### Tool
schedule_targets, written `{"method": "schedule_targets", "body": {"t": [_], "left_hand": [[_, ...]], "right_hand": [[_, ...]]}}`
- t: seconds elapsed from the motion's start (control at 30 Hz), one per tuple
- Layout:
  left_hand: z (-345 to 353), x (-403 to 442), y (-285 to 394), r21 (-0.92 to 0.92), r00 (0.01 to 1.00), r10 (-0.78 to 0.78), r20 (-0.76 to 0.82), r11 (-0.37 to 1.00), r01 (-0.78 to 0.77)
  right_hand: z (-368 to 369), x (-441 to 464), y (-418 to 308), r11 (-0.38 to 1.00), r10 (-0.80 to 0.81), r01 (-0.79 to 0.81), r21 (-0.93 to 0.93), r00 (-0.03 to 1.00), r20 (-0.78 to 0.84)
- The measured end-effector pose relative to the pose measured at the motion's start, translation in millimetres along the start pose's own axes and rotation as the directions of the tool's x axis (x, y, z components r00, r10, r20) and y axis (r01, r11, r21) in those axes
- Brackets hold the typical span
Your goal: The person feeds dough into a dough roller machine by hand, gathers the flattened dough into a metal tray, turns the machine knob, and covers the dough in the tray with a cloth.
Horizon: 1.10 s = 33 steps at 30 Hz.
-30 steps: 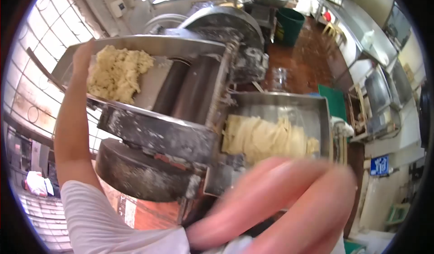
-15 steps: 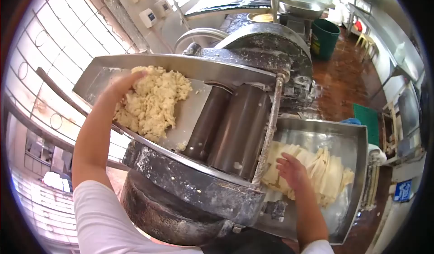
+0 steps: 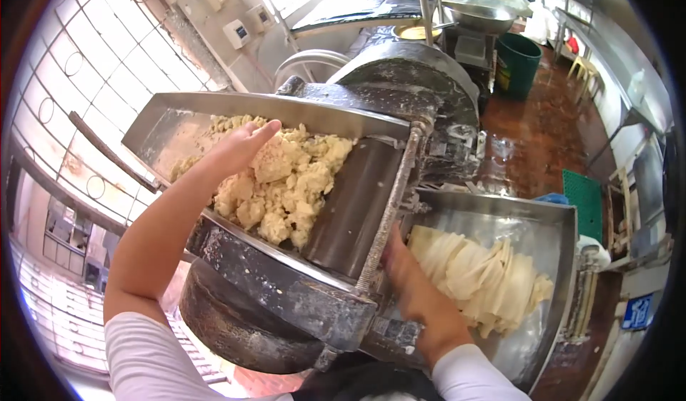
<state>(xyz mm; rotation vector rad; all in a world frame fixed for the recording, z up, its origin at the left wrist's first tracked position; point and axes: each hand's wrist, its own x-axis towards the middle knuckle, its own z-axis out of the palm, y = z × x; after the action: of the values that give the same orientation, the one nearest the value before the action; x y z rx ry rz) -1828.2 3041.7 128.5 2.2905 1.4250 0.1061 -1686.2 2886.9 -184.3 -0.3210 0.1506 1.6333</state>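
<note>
Pale, crumbly dough [image 3: 304,179] is heaped in the metal hopper [image 3: 168,126] of a roller machine, up against the dark steel roller [image 3: 357,204]. My left hand [image 3: 250,146] presses on the dough from behind with the thumb stretched out; its other fingers are partly hidden by the dough. On the outlet side, my right hand [image 3: 393,249] reaches in beside the rollers, its fingers mostly hidden by the machine's edge. Next to it, a folded, rippled dough sheet [image 3: 479,276] lies in a metal tray [image 3: 525,222].
A round machine housing [image 3: 407,69] rises behind the hopper. Farther back are a dark green bin [image 3: 517,62], a large metal bowl [image 3: 480,19] and a table [image 3: 336,12]. A green mat [image 3: 582,201] lies beyond the tray on the right. A barred window [image 3: 93,65] is on the left.
My left hand has moved right, pushing the dough heap down the hopper onto the rollers. My right hand has left the dough sheet and moved left to the machine's outlet.
</note>
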Motion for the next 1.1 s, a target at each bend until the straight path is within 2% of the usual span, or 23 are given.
{"method": "schedule_targets", "body": {"t": [0.07, 0.1, 0.2, 0.23, 0.33, 0.47, 0.6, 0.63, 0.73, 0.77, 0.87, 0.9, 1.0, 1.03, 1.07, 1.1], "left_hand": [[10, 7, 11, 0.17, 0.983, 0.121, -0.139, 0.981, -0.096], [25, 16, 6, 0.033, 0.976, 0.147, -0.163, 0.989, -0.144], [51, 5, 30, 0.169, 0.948, 0.282, -0.149, 0.952, -0.256], [61, 4, 34, 0.286, 0.923, 0.345, -0.171, 0.914, -0.289], [76, -3, 51, 0.37, 0.92, 0.342, -0.19, 0.893, -0.255], [93, -4, 56, 0.264, 0.878, 0.359, -0.318, 0.923, -0.281], [102, -14, 63, 0.377, 0.857, 0.394, -0.334, 0.889, -0.262], [102, -18, 67, 0.377, 0.896, 0.336, -0.29, 0.901, -0.216], [113, -7, 56, 0.48, 0.81, 0.408, -0.421, 0.858, -0.182], [111, -4, 58, 0.392, 0.893, 0.281, -0.352, 0.91, -0.132], [110, 10, 41, 0.253, 0.904, 0.258, -0.341, 0.951, -0.176], [105, 16, 34, 0.141, 0.929, 0.209, -0.305, 0.975, -0.173], [12, 19, 9, 0.015, 0.92, 0.314, -0.235, 0.947, -0.32], [-15, 2, 0, 0.325, 0.943, 0.14, -0.301, 0.945, -0.037], [-39, -9, -8, 0.565, 0.91, 0.003, -0.414, 0.785, 0.254], [-52, -6, -35, 0.551, 0.924, -0.135, -0.357, 0.768, 0.325]], "right_hand": [[9, 9, 2, 0.998, 0.012, -0.016, 0.063, 0.998, 0.067], [15, 13, 4, 0.996, 0.011, -0.021, 0.091, 0.995, 0.103], [25, 9, 5, 0.986, 0.012, -0.041, 0.16, 0.984, 0.176], [26, 8, 5, 0.983, 0.009, -0.043, 0.177, 0.981, 0.191], [29, 5, 6, 0.973, 0.017, -0.072, 0.221, 0.971, 0.24], [34, 2, 8, 0.961, 0.006, -0.085, 0.262, 0.958, 0.287], [34, -1, 12, 0.955, 0.003, -0.095, 0.282, 0.951, 0.309], [35, -1, 15, 0.953, 0.006, -0.101, 0.287, 0.949, 0.314], [34, -1, 23, 0.95, 0.024, -0.123, 0.288, 0.945, 0.327], [32, -2, 26, 0.95, 0.027, -0.127, 0.286, 0.944, 0.33], [22, -9, 33, 0.94, 0.043, -0.153, 0.304, 0.939, 0.341], [19, -11, 33, 0.938, 0.048, -0.161, 0.307, 0.938, 0.344], [14, -21, 28, 0.936, 0.046, -0.161, 0.312, 0.938, 0.344], [18, -25, 22, 0.934, 0.046, -0.162, 0.317, 0.938, 0.344], [31, -32, 17, 0.935, 0.025, -0.138, 0.326, 0.945, 0.327], [42, -36, 11, 0.935, -0.005, -0.105, 0.338, 0.951, 0.308]]}}
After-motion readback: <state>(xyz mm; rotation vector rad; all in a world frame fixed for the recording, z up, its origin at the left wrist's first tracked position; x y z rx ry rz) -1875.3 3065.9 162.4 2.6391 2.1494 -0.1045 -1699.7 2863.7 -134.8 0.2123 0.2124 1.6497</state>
